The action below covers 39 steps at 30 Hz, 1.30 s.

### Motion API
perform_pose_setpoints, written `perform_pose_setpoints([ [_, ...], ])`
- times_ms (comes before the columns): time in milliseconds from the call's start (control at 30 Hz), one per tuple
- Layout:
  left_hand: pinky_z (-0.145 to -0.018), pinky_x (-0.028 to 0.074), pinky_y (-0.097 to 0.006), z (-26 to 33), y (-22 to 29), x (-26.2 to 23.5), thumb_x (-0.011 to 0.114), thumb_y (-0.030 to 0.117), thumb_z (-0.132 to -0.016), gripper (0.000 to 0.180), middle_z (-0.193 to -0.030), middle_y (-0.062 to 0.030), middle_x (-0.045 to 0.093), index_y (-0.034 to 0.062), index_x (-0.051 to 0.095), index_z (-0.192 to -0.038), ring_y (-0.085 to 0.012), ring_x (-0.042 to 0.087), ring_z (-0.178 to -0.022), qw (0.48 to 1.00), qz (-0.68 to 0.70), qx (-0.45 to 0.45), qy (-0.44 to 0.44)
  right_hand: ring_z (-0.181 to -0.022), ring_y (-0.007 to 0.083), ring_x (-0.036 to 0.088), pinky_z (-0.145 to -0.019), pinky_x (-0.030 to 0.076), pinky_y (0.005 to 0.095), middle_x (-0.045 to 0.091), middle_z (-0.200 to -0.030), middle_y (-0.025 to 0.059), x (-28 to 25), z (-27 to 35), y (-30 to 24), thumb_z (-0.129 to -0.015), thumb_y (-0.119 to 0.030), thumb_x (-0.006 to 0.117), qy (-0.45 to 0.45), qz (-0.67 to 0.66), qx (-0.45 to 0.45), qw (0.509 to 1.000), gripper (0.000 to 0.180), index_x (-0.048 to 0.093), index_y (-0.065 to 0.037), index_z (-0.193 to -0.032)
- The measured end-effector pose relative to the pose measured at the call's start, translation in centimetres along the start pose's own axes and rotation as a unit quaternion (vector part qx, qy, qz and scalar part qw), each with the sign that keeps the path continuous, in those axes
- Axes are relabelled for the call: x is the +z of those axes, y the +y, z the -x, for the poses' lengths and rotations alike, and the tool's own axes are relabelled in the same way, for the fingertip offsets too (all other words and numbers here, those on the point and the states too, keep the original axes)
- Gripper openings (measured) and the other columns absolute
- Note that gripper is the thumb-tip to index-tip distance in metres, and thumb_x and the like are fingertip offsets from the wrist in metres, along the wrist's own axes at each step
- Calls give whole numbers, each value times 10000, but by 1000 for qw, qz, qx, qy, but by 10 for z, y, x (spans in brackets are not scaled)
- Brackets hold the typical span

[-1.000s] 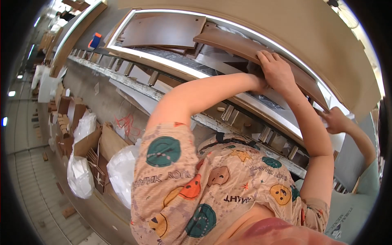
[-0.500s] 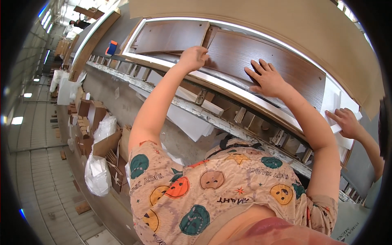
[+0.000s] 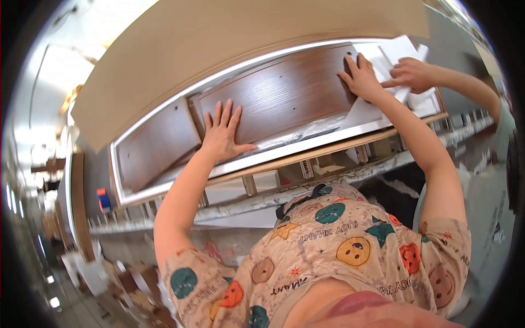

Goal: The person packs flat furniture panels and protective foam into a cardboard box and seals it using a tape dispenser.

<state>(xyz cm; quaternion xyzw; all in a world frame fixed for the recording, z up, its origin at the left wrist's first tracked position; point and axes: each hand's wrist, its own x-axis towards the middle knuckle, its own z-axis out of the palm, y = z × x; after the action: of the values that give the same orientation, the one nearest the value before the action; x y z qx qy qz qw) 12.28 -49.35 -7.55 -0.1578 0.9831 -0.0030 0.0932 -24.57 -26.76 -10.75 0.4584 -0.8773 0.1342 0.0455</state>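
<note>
A long open carton lined with white foam strips (image 3: 306,147) holds dark brown wood-grain boards. My left hand (image 3: 220,138) lies on the left end of the larger board (image 3: 273,98), its fingers spread and its thumb toward the near foam edge. At that board's right end rests my right hand (image 3: 363,82), fingers apart on the corner. A smaller brown board (image 3: 158,142) lies to the left, slightly tilted. Clear plastic film (image 3: 311,128) shows along the near side. Beside my right hand, a co-worker's hand (image 3: 413,75) is at white foam pieces (image 3: 402,49) in the right end.
A wide cardboard flap (image 3: 246,27) stands open on the far side. The carton rests on a roller conveyor with a worn metal rail (image 3: 229,208). A blue and orange tape roll (image 3: 103,200) sits left of the carton. Cardboard scraps (image 3: 131,284) lie on the floor at lower left.
The view has turned. My left hand has gone from the gap between the boards to flat on the larger board. My right hand has moved to its right end, near the co-worker's hand.
</note>
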Motion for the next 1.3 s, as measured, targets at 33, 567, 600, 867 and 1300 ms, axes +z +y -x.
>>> perform_pose_setpoints([
  [33, -1086, 71, -608, -5, -2, 1, 592, 746, -657, 1137, -1538, -162, 31, 140, 99, -1484, -396, -9, -1406, 1000, 2, 13, -2, -1243, 513, 307, -1055, 268, 503, 297, -1364, 352, 2, -4, -1, -912, -459, 462, -18, 17, 33, 999, 589, 375, -111, -1379],
  [567, -1093, 82, -572, -10, -28, 8, 636, 649, -686, 1019, -1496, -213, 185, 61, 269, -1434, -411, 112, -1389, 993, 29, 98, 59, -1371, 467, 105, -1120, 99, 500, 151, -1457, 330, 19, 9, -52, -950, -487, 351, -118, 59, -34, 991, 656, 218, -92, -1457],
  [600, -1078, 131, -575, -6, -31, 14, 632, 635, -703, 944, -1473, -208, 242, 73, 336, -1402, -415, 173, -1365, 988, 15, 122, 97, -1378, 453, 100, -1123, 93, 489, 144, -1462, 326, 16, 5, -53, -946, -497, 358, -141, 75, -30, 987, 666, 208, -105, -1463],
  [867, -1069, 111, -619, 10, -53, 21, 529, 727, -733, 904, -1502, -164, 187, 181, 318, -1422, -400, 117, -1384, 991, -4, 80, 108, -1359, 472, 134, -1104, 135, 509, 195, -1447, 323, 17, 3, -63, -951, -506, 346, -99, 121, -113, 981, 648, 224, -121, -1458],
  [1300, -1136, 46, -476, -2, -66, 36, 338, 774, -800, 1027, -1508, -244, 101, 0, 161, -1451, -368, 41, -1410, 979, 117, -149, 71, -1378, 403, 156, -1091, 152, 533, 226, -1480, 214, 9, -7, -93, -942, -501, 377, -100, 119, -173, 973, 631, 274, -129, -1442],
])
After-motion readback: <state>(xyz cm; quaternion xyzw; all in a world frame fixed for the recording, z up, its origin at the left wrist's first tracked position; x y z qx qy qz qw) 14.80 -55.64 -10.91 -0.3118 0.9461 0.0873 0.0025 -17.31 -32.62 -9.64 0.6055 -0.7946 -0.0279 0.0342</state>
